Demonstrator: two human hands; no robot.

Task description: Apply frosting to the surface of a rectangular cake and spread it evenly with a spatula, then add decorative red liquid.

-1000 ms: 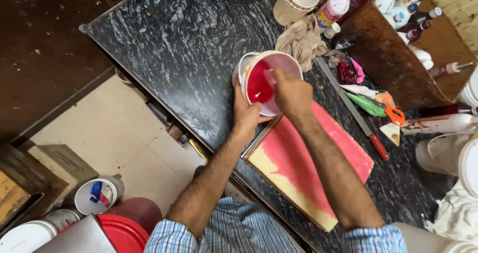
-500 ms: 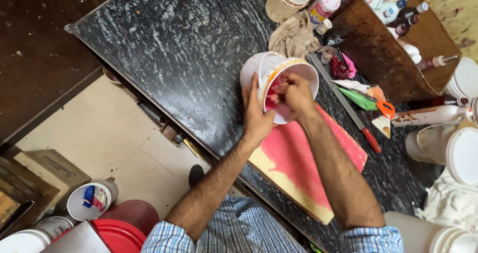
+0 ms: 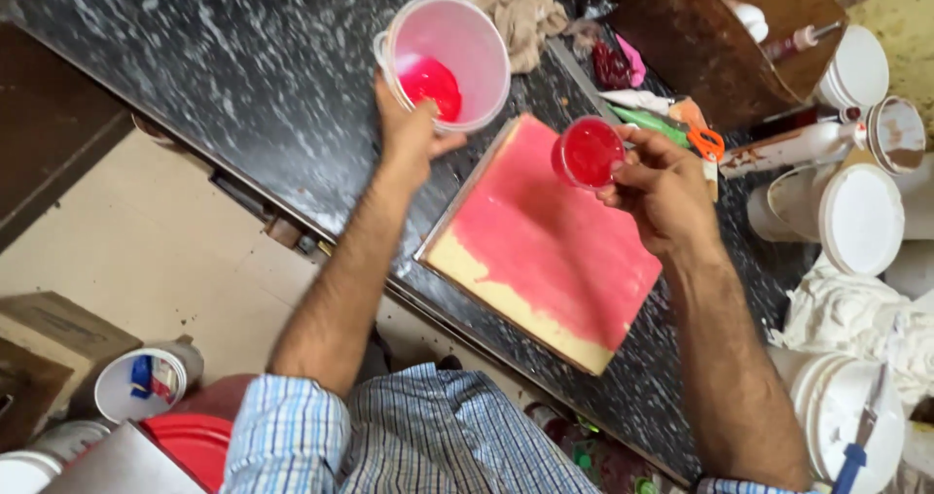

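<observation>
A big translucent bucket (image 3: 449, 58) was gripped at its rim by the left hand (image 3: 409, 134), tipped so its mouth faced the camera, red paint pooled inside. A small red-filled cup (image 3: 588, 152) was pinched by the right hand (image 3: 662, 188) over the pink-coated board (image 3: 545, 251) on the table (image 3: 224, 76).

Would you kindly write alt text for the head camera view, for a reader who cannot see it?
Seen from above, a person's left hand holds a white plastic tub with red paint in the bottom, while the right hand holds a small red-filled cup over a square board, mostly coated pink-red, on a black speckled counter.
</observation>
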